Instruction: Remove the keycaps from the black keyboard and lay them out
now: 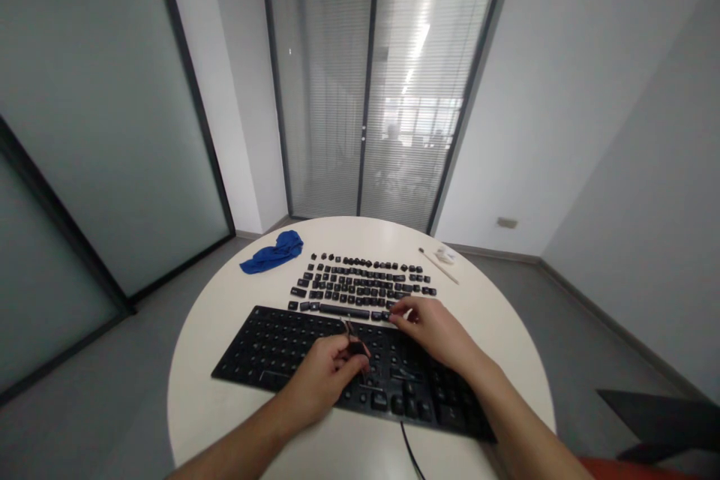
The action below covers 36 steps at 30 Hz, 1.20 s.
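Observation:
A black keyboard (pixel 264 334) lies at a slant across the table. Its left and middle parts are stripped of keycaps, while keycaps still sit at its right end. Over the middle of the keyboard my left hand (pixel 323 375) is closed around a keycap puller (pixel 349 330) with thin wire prongs; a dark part shows between the fingers. My right hand (pixel 430 326) reaches past the keyboard's far edge, thumb and fingertips pinched at a small black keycap at the right end of the nearest loose row. Loose keycaps (pixel 360 289) lie in several rows, with the long spacebar (pixel 344 311) in the nearest row.
On the round white table (pixel 208 345), a blue cloth (pixel 274 253) lies at the far left. A thin brush (pixel 439 265) and a small whitish packet (pixel 446 255) are at the far right. The keyboard's cable (pixel 412 451) runs off the near edge.

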{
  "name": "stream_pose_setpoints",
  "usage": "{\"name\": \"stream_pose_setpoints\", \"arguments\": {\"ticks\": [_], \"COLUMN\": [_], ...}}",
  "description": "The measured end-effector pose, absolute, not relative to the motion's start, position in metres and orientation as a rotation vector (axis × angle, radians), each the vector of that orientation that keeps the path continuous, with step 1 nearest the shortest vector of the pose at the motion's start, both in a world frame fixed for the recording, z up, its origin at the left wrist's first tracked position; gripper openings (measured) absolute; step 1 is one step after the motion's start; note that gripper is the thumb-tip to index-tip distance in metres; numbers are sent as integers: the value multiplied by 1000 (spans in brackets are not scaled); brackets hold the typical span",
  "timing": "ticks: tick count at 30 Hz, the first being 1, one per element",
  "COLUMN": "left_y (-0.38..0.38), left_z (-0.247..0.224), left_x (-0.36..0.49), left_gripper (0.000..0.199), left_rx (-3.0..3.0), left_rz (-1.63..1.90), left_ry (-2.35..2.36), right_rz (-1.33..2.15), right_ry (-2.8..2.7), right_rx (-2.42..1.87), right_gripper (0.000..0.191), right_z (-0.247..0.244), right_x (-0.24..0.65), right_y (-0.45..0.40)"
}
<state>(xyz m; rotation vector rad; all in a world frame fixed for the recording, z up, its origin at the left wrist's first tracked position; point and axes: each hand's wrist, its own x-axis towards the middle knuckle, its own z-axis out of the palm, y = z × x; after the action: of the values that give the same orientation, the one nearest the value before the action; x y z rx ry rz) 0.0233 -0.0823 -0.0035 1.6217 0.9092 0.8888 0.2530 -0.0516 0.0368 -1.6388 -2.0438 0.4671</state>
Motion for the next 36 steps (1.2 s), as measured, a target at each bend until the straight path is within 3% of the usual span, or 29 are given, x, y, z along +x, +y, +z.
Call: {"name": "stream_pose_setpoints", "arguments": {"ticks": [11, 23, 36], "left_y": [-90, -111, -101], "left_z": [-2, -3, -14], "left_x": [30, 40, 37], "left_gripper": [19, 12, 11], "left_rx": [1823, 2296, 2144], "left_rz": [874, 806, 880], "left_ry": [974, 890, 906], "right_rz": [703, 641, 611], "right_ry": [-2185, -2220, -2260], "right_rx": [-1331, -1296, -1134], "right_gripper": [24, 21, 18], "right_z": [23, 18, 21], "right_x": [247, 247, 248], "right_y": [-81, -83, -90]}}
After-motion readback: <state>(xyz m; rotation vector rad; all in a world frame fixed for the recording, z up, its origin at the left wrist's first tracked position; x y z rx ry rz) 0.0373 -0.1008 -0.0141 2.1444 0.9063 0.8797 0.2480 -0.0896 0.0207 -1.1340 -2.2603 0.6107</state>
